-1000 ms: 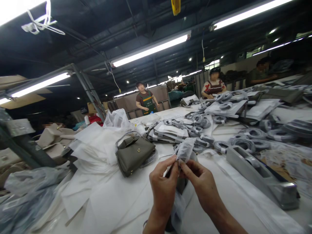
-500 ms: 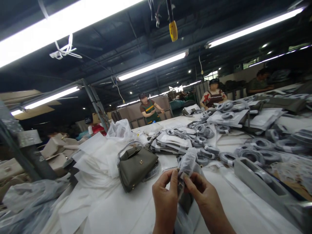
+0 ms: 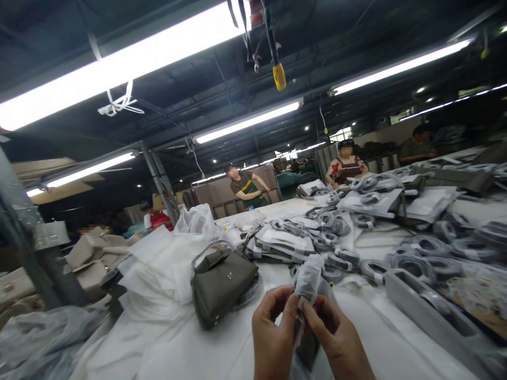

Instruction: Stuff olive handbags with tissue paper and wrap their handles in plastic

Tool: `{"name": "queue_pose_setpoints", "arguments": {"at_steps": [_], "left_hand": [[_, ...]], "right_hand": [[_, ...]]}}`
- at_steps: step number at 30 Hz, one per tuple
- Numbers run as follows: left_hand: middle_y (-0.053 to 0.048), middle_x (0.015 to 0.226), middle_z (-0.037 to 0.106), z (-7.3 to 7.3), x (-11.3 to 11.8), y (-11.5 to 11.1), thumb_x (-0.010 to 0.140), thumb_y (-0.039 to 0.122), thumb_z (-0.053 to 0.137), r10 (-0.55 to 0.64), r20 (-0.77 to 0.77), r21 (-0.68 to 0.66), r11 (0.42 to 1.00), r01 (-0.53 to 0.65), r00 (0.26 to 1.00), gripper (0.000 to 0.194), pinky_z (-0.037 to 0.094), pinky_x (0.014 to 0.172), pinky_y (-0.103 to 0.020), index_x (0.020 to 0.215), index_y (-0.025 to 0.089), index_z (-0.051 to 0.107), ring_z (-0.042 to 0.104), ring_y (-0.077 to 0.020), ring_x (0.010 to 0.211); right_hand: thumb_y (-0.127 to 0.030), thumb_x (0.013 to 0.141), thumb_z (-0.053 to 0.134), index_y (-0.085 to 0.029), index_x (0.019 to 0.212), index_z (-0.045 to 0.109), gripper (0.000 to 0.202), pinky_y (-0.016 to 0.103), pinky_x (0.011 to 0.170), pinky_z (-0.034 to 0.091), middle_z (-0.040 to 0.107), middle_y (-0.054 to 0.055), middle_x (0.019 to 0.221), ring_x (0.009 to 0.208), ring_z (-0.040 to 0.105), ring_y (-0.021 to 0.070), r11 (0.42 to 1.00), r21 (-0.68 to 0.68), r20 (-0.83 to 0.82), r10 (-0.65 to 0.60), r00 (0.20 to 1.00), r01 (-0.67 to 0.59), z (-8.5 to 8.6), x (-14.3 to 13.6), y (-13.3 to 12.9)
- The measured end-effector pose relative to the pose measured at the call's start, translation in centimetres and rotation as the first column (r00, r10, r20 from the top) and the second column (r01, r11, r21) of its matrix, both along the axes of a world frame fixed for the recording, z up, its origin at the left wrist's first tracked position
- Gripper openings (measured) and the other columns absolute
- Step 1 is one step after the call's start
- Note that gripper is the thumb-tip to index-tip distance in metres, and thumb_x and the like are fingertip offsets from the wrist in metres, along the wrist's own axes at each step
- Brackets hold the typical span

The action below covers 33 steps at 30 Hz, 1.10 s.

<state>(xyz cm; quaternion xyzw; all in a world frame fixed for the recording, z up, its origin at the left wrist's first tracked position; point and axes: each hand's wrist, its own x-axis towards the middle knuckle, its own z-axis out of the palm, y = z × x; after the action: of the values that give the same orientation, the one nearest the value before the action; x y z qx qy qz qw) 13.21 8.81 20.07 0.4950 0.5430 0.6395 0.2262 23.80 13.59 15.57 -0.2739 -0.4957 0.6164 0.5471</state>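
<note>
Both hands work close together over the white table at the lower centre. My left hand pinches the near part of a strap wrapped in clear plastic. Against the same wrapped piece, my right hand closes its thumb and fingers, the tips almost touching those of the left. A dark olive part shows beneath the fingers, partly hidden by the hands and plastic. To the left, an olive handbag with a small gold clasp leans on the table, its handle wrapped in plastic.
White sheets lie left of the handbag. Wrapped coiled straps and flat paper-covered pieces cover the far and right parts. A grey tray sits at right. People stand across the table; a yellow handle hangs above.
The view has tilted up slightly, so the scene sits lower. My fingertips have drawn closer together on the wrapped strap. The person across the table in green leans more to the side.
</note>
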Motion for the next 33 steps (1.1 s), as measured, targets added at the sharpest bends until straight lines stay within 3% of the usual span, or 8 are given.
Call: {"name": "queue_pose_setpoints", "arguments": {"at_steps": [4, 7, 12, 16, 19, 22, 28, 33], "left_hand": [[-0.011, 0.09, 0.075, 0.3, -0.1, 0.2, 0.076, 0.056, 0.077, -0.046, 0.155, 0.006, 0.999, 0.046, 0.987, 0.045, 0.054, 0.077, -0.028, 0.096, 0.015, 0.075, 0.07, -0.0234, 0.085], [-0.008, 0.08, 0.073, 0.6, 0.1, 0.2, 0.073, 0.055, 0.079, -0.065, 0.189, 0.014, 0.998, 0.063, 0.98, 0.043, 0.054, 0.072, -0.027, 0.09, 0.015, 0.075, 0.069, -0.0217, 0.078], [-0.005, 0.081, 0.071, 0.2, 0.6, 0.0, 0.085, 0.046, 0.07, 0.095, -0.113, 0.191, 0.979, -0.073, 0.989, 0.026, 0.052, 0.075, -0.027, 0.085, 0.021, 0.076, 0.066, -0.0191, 0.079], [-0.002, 0.08, 0.07, -0.7, 0.8, -0.2, 0.091, 0.034, 0.066, 0.23, -0.282, 0.33, 0.935, -0.131, 0.932, 0.013, 0.052, 0.073, -0.025, 0.09, 0.026, 0.076, 0.066, -0.0171, 0.078], [-0.002, 0.084, 0.071, -1.4, 0.6, -0.2, 0.092, 0.027, 0.064, 0.288, -0.345, 0.378, 0.914, -0.149, 0.893, 0.011, 0.053, 0.075, -0.025, 0.094, 0.028, 0.075, 0.067, -0.0164, 0.08], [-0.002, 0.088, 0.072, -1.9, 0.5, -0.2, 0.092, 0.021, 0.063, 0.365, -0.419, 0.458, 0.875, -0.154, 0.831, 0.015, 0.054, 0.077, -0.025, 0.1, 0.029, 0.074, 0.067, -0.0167, 0.082], [-0.003, 0.098, 0.075, -2.7, 0.7, -0.2, 0.091, 0.01, 0.061, 0.498, -0.536, 0.585, 0.801, -0.125, 0.682, 0.031, 0.057, 0.082, -0.027, 0.115, 0.028, 0.069, 0.069, -0.0177, 0.089], [-0.01, 0.118, 0.071, -3.1, 0.8, -1.0, 0.091, 0.009, 0.052, 0.483, -0.665, 0.531, 0.842, -0.095, 0.57, 0.043, 0.059, 0.088, -0.034, 0.132, 0.022, 0.061, 0.068, -0.0234, 0.104]], "right_hand": [[-0.059, 0.074, 0.076, -0.018, 0.085, 0.07, 0.042, 0.025, 0.065, 0.051, 0.064, 0.002, 0.075, 0.071, 0.06, 0.0181, 0.999, 0.008, -0.026, 0.048, 0.999, -0.048, -0.6, -0.1, 0.4], [-0.059, 0.073, 0.076, -0.019, 0.079, 0.068, 0.042, 0.025, 0.063, 0.05, 0.062, 0.001, 0.071, 0.069, 0.059, 0.0178, 1.0, 0.012, -0.041, 0.006, 0.999, -0.006, -0.5, -0.5, 0.1], [-0.059, 0.071, 0.077, -0.02, 0.078, 0.07, 0.041, 0.026, 0.068, 0.052, 0.065, 0.002, 0.07, 0.079, 0.065, 0.0228, 0.997, -0.018, -0.102, -0.071, 0.992, 0.07, 0.6, -0.9, -0.9], [-0.057, 0.07, 0.079, -0.021, 0.092, 0.075, 0.043, 0.028, 0.077, 0.055, 0.073, 0.004, 0.082, 0.088, 0.068, 0.0256, 0.999, -0.03, -0.113, 0.025, 0.993, -0.029, 0.4, -0.3, -0.6], [-0.056, 0.072, 0.079, -0.02, 0.094, 0.076, 0.043, 0.026, 0.068, 0.054, 0.072, 0.004, 0.079, 0.079, 0.066, 0.023, 0.997, -0.008, -0.054, 0.08, 0.995, -0.081, 0.0, 0.2, -0.2], [-0.056, 0.071, 0.079, -0.018, 0.085, 0.075, 0.04, 0.025, 0.062, 0.052, 0.069, 0.003, 0.073, 0.069, 0.063, 0.02, 0.997, -0.023, -0.03, 0.078, 0.997, -0.078, 0.1, 0.2, -0.4], [-0.054, 0.07, 0.081, -0.018, 0.083, 0.074, 0.039, 0.028, 0.077, 0.055, 0.071, 0.004, 0.077, 0.085, 0.067, 0.0246, 0.997, -0.075, -0.146, -0.001, 0.989, -0.01, 0.9, -0.1, -1.4], [-0.055, 0.069, 0.081, -0.018, 0.075, 0.071, 0.038, 0.029, 0.071, 0.055, 0.069, 0.003, 0.073, 0.078, 0.065, 0.0235, 0.993, -0.119, -0.076, -0.005, 0.997, -0.004, 1.1, 0.2, -1.6]]}}
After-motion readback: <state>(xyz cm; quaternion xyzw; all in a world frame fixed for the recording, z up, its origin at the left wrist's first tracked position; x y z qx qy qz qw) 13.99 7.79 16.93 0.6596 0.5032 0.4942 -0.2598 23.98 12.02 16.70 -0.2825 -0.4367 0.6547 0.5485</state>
